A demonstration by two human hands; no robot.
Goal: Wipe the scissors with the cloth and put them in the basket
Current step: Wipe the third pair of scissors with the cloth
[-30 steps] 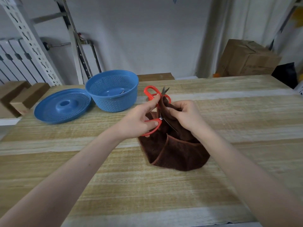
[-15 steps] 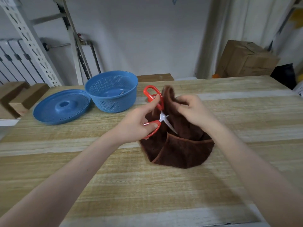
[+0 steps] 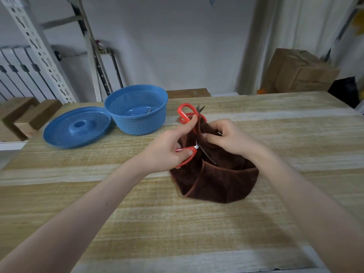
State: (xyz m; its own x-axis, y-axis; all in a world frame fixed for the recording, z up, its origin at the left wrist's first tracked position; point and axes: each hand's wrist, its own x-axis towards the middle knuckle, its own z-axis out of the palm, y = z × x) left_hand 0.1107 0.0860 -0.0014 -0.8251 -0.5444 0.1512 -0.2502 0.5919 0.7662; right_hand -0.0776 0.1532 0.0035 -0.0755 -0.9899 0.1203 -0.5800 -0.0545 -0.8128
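Note:
My left hand (image 3: 169, 150) grips the red-handled scissors (image 3: 190, 154) above the wooden table, with the handles spread wide and one loop raised by my fingertips. A steel blade runs down into the brown cloth (image 3: 216, 180). The cloth sits bunched on the table, and its upper fold is wrapped over the other blade. My right hand (image 3: 230, 138) pinches that fold. Dark metal tips show just above the cloth. The blue perforated basket (image 3: 136, 127) stands upright at the back left, apart from both hands, with a small metal item in it.
A blue perforated lid (image 3: 76, 127) lies flat on the table, touching the basket's left side. Wooden blocks (image 3: 23, 115) sit beyond the table's left edge. Cardboard boxes (image 3: 299, 73) stand behind the far right corner. A metal rack (image 3: 39, 48) rises at the back left.
My right hand has slid the cloth fold back down the blade toward my left hand. The metal tips are uncovered again. My left hand has stayed in place.

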